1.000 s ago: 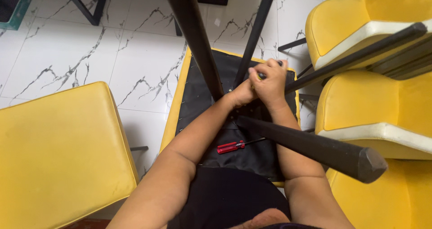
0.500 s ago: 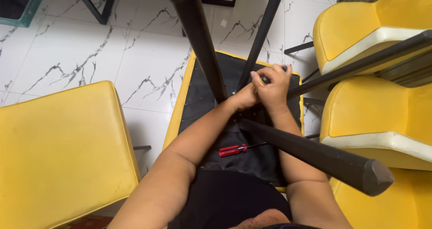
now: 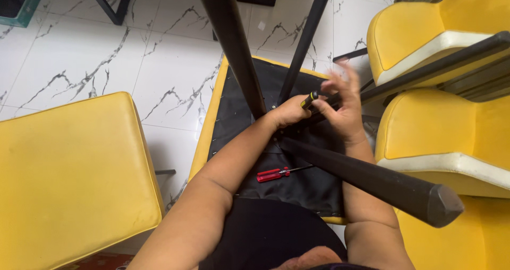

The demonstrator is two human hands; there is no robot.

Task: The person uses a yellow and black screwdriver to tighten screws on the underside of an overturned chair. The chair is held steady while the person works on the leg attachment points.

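Head view: black-and-yellow-handled screwdriver [image 3: 309, 99] in left hand [image 3: 289, 110].

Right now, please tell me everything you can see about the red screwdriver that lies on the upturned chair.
The red screwdriver is small, with a red handle that looks like plastic and a thin dark metal shaft pointing to the right. It lies flat, almost level in the picture, on the black underside of the upturned yellow chair, just below where the black legs meet. Neither hand touches it; the left forearm passes close beside its handle. Its tip is too small to tell.
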